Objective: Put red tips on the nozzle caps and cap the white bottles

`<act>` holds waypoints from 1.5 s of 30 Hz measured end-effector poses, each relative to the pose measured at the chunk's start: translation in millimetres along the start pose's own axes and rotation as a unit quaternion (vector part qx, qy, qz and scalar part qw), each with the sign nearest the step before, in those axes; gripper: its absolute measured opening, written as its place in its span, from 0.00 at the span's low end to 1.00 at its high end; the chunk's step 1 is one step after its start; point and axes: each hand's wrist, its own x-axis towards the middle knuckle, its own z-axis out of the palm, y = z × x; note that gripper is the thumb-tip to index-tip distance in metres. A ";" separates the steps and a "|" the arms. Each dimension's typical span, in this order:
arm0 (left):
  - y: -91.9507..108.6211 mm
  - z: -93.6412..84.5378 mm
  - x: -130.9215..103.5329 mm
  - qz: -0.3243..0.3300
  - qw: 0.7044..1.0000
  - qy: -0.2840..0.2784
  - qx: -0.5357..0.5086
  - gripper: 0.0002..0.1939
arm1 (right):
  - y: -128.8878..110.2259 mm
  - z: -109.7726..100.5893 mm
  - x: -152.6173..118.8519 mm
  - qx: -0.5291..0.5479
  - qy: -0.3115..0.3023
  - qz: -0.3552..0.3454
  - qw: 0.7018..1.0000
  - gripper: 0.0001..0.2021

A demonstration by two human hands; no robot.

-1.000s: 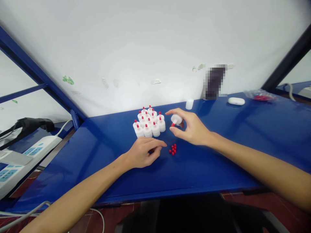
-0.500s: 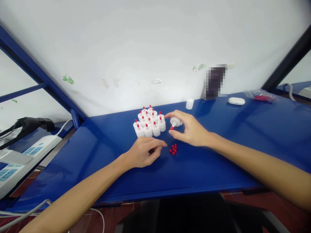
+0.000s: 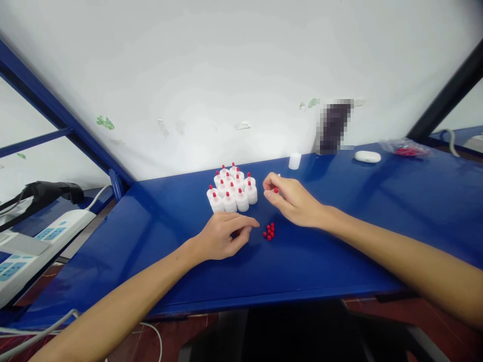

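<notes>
Several white bottles with red tips (image 3: 229, 202) stand upright in a tight cluster near the wall. My left hand (image 3: 225, 235) rests on the blue table just in front of them, fingers curled, thumb against them, and nothing visible in its grasp. Its index fingertip lies beside a small pile of loose red caps (image 3: 269, 232). To the right of the cluster, my right hand (image 3: 292, 200) is closed around a red-capped bottle. Only its red tip (image 3: 276, 190) and a small white bit above the fingers show; my fingers hide the rest.
Against the wall stands a white cylinder (image 3: 295, 161), with a pixelated dark object (image 3: 334, 126) to its right. A white case (image 3: 367, 157) and a clear bag with red pieces (image 3: 409, 150) lie farther right. White power strips (image 3: 56, 234) are at the left.
My right hand's fingers have closed in and turned the bottle, so its white body, visible before, is now mostly hidden. My left hand has stayed in place.
</notes>
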 end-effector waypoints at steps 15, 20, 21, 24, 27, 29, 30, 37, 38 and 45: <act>0.8 9.4 -1.9 -0.073 0.997 0.016 -0.028 0.28 | -23.4 17.1 0.9 0.064 -0.004 0.005 0.998 0.08; 6.6 11.9 6.3 -0.032 0.998 0.043 0.013 0.26 | -35.5 16.1 -0.5 0.158 -0.022 0.075 0.984 0.08; 6.5 12.2 7.9 -0.030 0.998 0.045 0.016 0.26 | -36.1 16.3 -0.7 0.162 -0.023 0.080 0.983 0.06; 3.7 12.2 12.4 -0.029 0.998 0.053 0.015 0.26 | -34.4 17.0 0.0 0.172 -0.024 0.084 0.981 0.05; -2.7 11.8 19.0 -0.024 0.998 0.054 0.015 0.26 | -29.7 16.6 2.7 0.180 -0.003 0.093 0.979 0.07; -9.3 11.3 25.7 -0.011 0.998 0.050 0.030 0.26 | -26.4 16.1 5.0 0.185 0.022 0.098 0.978 0.07; -13.5 10.7 30.0 0.012 0.998 0.048 0.047 0.26 | -24.8 15.9 6.2 0.187 0.040 0.100 0.976 0.07; -38.9 -2.5 80.7 0.162 0.948 0.074 0.264 0.19 | -6.6 12.9 17.4 0.272 0.151 0.149 0.939 0.08; -39.5 -4.2 88.3 0.170 0.944 0.079 0.272 0.20 | -3.0 11.8 19.1 0.286 0.159 0.159 0.931 0.09; -47.0 -0.2 98.3 0.192 0.954 0.075 0.219 0.19 | 6.7 4.3 20.7 0.249 0.108 0.171 0.947 0.12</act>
